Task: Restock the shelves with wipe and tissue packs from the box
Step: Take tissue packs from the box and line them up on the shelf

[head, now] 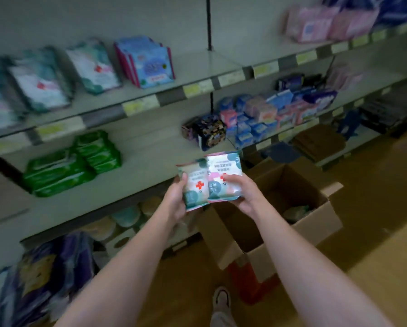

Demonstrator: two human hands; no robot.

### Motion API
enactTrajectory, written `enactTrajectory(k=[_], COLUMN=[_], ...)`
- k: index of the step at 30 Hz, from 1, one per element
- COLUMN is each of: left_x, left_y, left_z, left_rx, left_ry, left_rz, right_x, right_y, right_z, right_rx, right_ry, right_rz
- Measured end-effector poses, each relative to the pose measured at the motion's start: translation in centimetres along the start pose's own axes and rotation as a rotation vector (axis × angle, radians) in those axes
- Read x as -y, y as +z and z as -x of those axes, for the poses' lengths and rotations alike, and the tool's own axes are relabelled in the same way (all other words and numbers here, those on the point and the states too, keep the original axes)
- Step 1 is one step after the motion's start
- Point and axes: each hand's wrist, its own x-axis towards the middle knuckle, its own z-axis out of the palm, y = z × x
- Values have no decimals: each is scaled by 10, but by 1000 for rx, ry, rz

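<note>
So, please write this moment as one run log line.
left hand: holds pack | right hand: holds pack | box: open

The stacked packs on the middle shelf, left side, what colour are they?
Green, with some white lettering too blurred to read; the head view shows them.

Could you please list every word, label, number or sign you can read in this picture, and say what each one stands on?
No text can be read with confidence.
Left pack, held by the left hand: a red cross; its print is blurred.
Right pack, held by the right hand: upside-down Chinese characters, too blurred to quote.
Yellow shelf price tags: too small and blurred.
Blue packs on the upper shelf: a red label strip, unreadable.
</note>
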Motion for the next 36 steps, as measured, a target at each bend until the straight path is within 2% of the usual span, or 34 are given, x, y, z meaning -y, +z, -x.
enactTrajectory(k=[3, 9, 13, 18, 24, 26, 29, 31, 33, 36], left_x=[-32, -91, -129, -161, -189, -202, -220, -228, -237, -257], left_y=[-16, -31, -50, -78, -115, -135, -161, -168, -162, -149], left_z=[40, 113, 157, 196, 235, 245, 249, 245, 235, 211], left_rx=[78, 109, 134, 122, 106, 48, -42, -34, -31, -115], left_ry=[150, 321, 445, 506, 576, 588, 561, 458, 387, 398], left_rz=[35, 56, 76, 65, 3, -111, -515, -725, -831, -1114], right_x=[17, 52, 68, 75, 73, 81, 93, 95, 99, 111], right_y=[38, 102, 152, 217, 284, 300, 331, 353, 372, 394], right_z=[33, 76, 96, 108, 116, 114, 112, 111, 103, 83], right_rx=[76, 228, 331, 506, 690, 761, 805, 784, 749, 761], right_ry=[-45, -138, -204, -198, -224, -303, -518, -630, -677, -752], right_rz=[88, 206, 368, 492, 765, 1015, 1724, 2090, 2208, 2266])
